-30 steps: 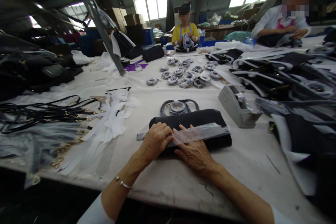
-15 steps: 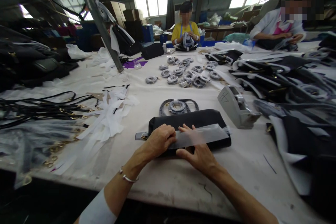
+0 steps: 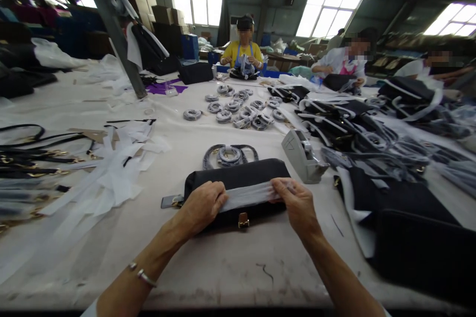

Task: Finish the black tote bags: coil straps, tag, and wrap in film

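Observation:
A black bag (image 3: 238, 172) lies flat in front of me, with a brown and gold clasp (image 3: 243, 220) at its near side and a grey tag (image 3: 171, 201) by its left end. Across its top runs a strip of translucent white wrapping (image 3: 249, 195). My left hand (image 3: 206, 204) is closed on the strip's left end, fingers curled. My right hand (image 3: 297, 203) pinches the right end between thumb and fingers. Just behind the bag rests a wrapped, coiled strap (image 3: 229, 155).
A grey tape dispenser (image 3: 303, 156) stands behind the bag to the right. Several wrapped coils (image 3: 243, 109) lie farther back. White strips (image 3: 107, 173) and black straps (image 3: 29, 151) spread leftward; black bags (image 3: 401, 198) pile up at right. Co-workers sit across the table.
My right hand has gone from spread fingers over the strip to pinching its right end. The clasp now shows. The whole view has turned to the right.

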Demonstrator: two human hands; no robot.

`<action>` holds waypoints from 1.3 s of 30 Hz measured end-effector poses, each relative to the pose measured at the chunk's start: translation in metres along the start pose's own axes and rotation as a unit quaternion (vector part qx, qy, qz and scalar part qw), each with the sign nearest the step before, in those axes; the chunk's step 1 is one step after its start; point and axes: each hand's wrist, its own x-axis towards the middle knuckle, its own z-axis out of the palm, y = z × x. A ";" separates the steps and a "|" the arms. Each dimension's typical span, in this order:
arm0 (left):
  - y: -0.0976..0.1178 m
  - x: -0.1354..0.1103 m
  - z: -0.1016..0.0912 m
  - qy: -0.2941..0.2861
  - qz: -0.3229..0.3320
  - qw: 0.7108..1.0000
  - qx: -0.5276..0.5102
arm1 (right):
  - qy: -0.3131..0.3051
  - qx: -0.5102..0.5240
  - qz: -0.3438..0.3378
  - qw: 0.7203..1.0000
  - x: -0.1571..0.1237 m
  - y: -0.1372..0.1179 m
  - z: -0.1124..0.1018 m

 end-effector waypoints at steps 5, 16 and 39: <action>0.000 0.001 0.007 -0.009 0.001 0.999 0.037 | -0.049 -0.029 0.085 0.995 0.008 0.002 -0.024; -0.004 0.003 0.012 -0.007 0.008 0.998 0.059 | -0.083 -0.011 0.116 0.990 0.000 -0.010 -0.045; -0.007 0.003 0.016 -0.005 0.025 0.998 0.065 | -0.080 -0.147 0.081 0.983 0.027 -0.031 -0.027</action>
